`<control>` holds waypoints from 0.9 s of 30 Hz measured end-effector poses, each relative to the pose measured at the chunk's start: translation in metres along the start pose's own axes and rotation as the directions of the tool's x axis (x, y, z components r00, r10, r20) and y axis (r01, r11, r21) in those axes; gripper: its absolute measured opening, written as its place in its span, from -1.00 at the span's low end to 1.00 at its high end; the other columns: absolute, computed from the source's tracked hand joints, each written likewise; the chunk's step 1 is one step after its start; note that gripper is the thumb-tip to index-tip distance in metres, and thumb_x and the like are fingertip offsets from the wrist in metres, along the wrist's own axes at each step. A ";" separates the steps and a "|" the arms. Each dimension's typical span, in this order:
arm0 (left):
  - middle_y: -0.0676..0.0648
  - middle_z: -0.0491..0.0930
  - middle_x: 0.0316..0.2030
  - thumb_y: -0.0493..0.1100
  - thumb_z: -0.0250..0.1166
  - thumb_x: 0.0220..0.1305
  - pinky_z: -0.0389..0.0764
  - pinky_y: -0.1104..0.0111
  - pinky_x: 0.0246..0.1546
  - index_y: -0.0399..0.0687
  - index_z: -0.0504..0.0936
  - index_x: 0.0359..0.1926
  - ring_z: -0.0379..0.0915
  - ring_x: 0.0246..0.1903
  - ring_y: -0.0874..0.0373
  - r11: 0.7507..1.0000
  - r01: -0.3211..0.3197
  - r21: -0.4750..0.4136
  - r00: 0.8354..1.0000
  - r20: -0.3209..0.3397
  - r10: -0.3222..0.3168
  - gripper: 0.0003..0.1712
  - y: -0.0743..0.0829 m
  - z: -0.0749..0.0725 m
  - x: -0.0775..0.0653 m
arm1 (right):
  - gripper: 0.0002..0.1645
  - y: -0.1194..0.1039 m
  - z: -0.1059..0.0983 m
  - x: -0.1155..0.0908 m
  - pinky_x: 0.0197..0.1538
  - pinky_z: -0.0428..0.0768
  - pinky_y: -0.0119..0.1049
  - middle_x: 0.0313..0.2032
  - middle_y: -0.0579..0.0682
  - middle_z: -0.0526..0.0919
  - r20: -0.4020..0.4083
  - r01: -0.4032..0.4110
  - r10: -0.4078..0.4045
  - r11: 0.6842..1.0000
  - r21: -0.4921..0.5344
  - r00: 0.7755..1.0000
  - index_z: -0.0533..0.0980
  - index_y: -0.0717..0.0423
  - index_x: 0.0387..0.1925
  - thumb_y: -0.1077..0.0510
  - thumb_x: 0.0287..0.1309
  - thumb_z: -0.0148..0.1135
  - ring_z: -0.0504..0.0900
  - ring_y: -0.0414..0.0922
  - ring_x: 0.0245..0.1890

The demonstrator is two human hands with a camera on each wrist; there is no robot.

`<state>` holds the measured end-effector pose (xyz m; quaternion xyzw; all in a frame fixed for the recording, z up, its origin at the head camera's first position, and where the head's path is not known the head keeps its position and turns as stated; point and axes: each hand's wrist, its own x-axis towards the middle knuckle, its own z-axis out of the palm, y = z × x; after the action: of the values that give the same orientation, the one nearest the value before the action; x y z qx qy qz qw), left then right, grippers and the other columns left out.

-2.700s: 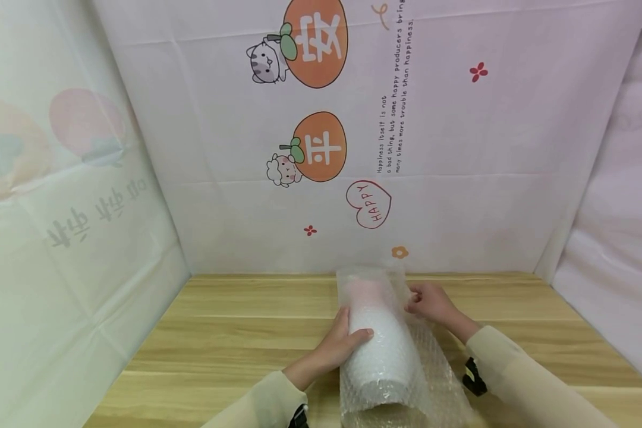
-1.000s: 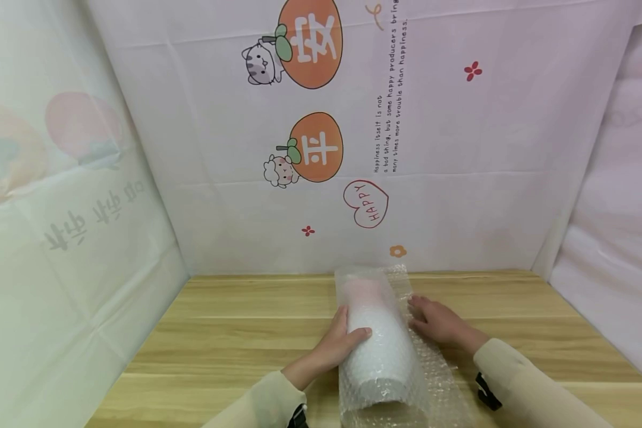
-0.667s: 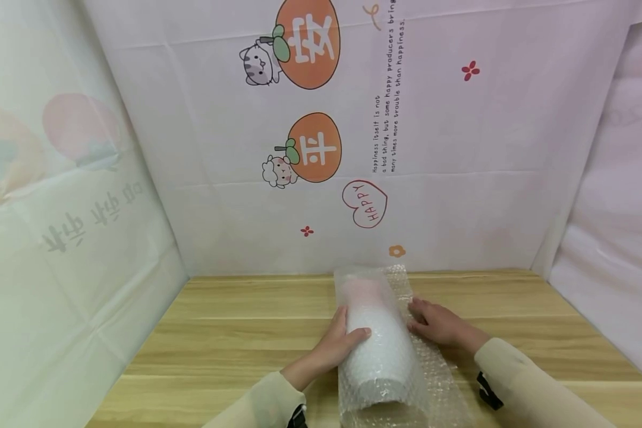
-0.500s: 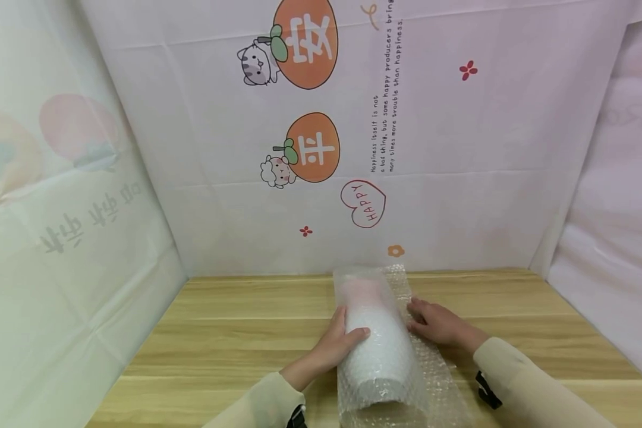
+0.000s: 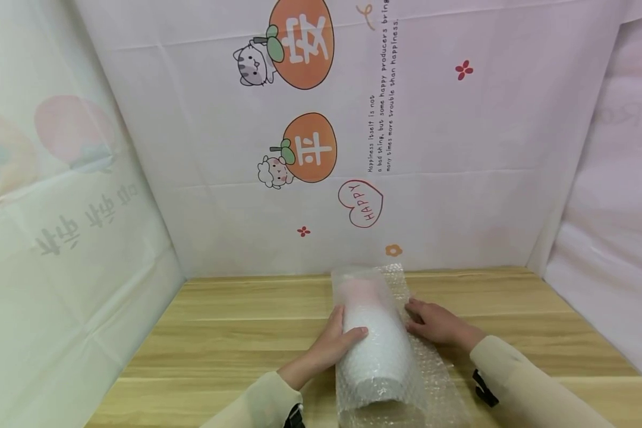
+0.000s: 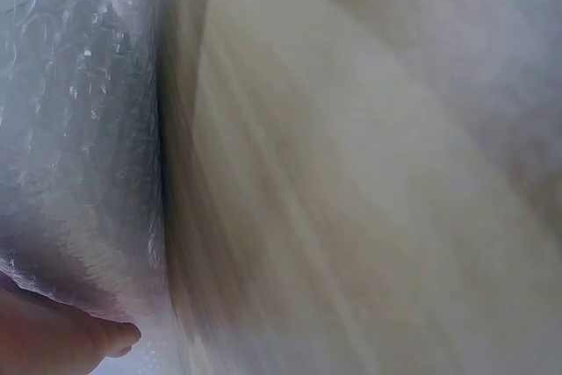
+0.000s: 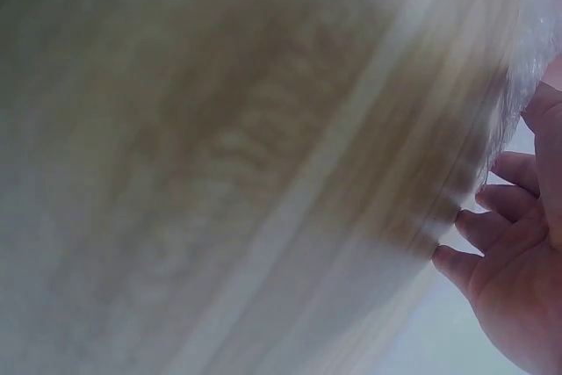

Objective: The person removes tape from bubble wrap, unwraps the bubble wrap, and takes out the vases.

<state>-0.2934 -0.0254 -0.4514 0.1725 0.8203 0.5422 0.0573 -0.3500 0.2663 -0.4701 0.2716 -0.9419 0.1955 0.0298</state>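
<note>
A white vase-shaped object (image 5: 377, 345), pinkish at its far narrow end, lies on its side under bubble wrap (image 5: 433, 380). My left hand (image 5: 329, 348) holds it from the left, thumb over the top and fingers along the side. In the left wrist view, fingertips (image 6: 97, 344) press against the wrapped side. To the right, my right hand (image 5: 436, 321) touches the edge of the flat flap of wrap. Its fingers (image 7: 496, 226) are spread and slightly bent in the right wrist view, with the fingertips down at the wrap's edge and table. Nothing shows clearly pinched between them.
The wood-grain table (image 5: 235, 345) extends to both sides of the wrapped object. A white printed cloth (image 5: 433, 208) hangs behind the table, and further cloth hangs at left and right. The wrap's far end reaches the back cloth.
Earlier the right hand pinched the raised right edge of the wrap; that flap now lies lower, with the fingers resting at its edge. The left hand keeps its hold. The view shifts slightly.
</note>
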 end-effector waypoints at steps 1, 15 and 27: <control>-0.42 -0.19 0.46 0.18 0.19 0.26 -0.10 -0.07 0.37 -0.45 -0.14 0.47 -0.27 0.44 -0.25 1.000 0.000 0.002 1.000 0.000 0.000 0.10 0.000 0.000 0.000 | -0.35 0.000 0.000 0.000 0.24 0.28 0.19 0.23 0.52 0.31 0.001 0.001 -0.001 1.000 -0.001 1.000 0.40 0.50 0.18 0.02 0.31 0.20 0.32 0.37 0.23; -0.43 -0.22 0.46 0.18 0.21 0.27 -0.11 -0.02 0.38 -0.47 -0.18 0.46 -0.29 0.45 -0.22 1.000 -0.021 0.011 1.000 -0.002 0.021 0.13 0.002 -0.002 0.000 | -0.32 -0.003 0.000 -0.001 0.25 0.27 0.19 0.24 0.51 0.30 0.017 -0.018 0.017 1.000 0.010 1.000 0.38 0.50 0.20 0.01 0.30 0.21 0.30 0.37 0.25; -0.42 -0.27 0.46 0.18 0.27 0.24 -0.11 0.00 0.39 -0.46 -0.21 0.46 -0.34 0.45 -0.18 0.989 -0.096 0.110 0.995 0.018 0.095 0.18 0.020 -0.004 0.004 | -0.34 -0.002 0.000 -0.001 0.24 0.28 0.19 0.22 0.51 0.33 0.017 -0.002 0.002 1.000 0.000 1.000 0.39 0.49 0.19 0.01 0.30 0.21 0.31 0.37 0.24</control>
<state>-0.2943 -0.0202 -0.4310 0.2180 0.8394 0.4971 0.0267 -0.3482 0.2656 -0.4697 0.2721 -0.9424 0.1932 0.0215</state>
